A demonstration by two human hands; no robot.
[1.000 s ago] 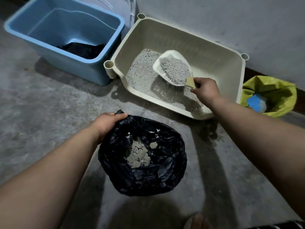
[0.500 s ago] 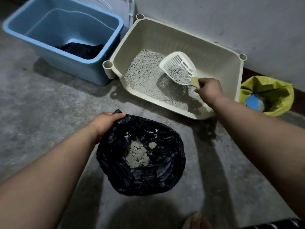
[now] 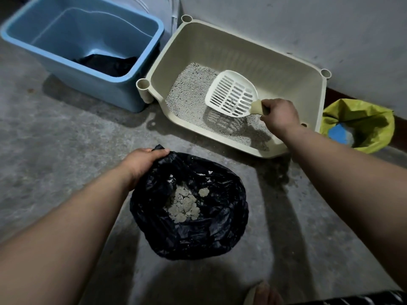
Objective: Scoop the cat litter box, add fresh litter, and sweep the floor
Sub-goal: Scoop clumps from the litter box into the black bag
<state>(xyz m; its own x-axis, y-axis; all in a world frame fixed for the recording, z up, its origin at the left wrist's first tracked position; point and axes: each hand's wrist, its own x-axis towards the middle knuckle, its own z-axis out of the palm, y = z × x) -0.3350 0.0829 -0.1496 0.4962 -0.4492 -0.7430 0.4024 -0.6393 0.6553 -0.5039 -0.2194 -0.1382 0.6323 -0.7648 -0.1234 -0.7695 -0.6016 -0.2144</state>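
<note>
A cream litter box (image 3: 286,62) stands against the wall with grey litter (image 3: 189,93) spread over its floor. My right hand (image 3: 279,115) grips the handle of a white slotted scoop (image 3: 231,93), held above the litter and nearly empty. On the floor in front sits a black plastic bag (image 3: 198,230) with grey clumps (image 3: 185,203) in its bottom. My left hand (image 3: 143,161) holds the bag's rim at its far left edge, keeping it open.
A blue plastic bin (image 3: 88,62) with something dark inside stands left of the litter box. A yellow bag (image 3: 361,119) with a blue thing in it sits at the right by the wall. The floor is bare concrete. My foot (image 3: 266,293) shows at the bottom.
The scoop was full of litter; the litter has sifted out through the slots and the scoop is almost empty now. The left hand has stayed on the bag's rim.
</note>
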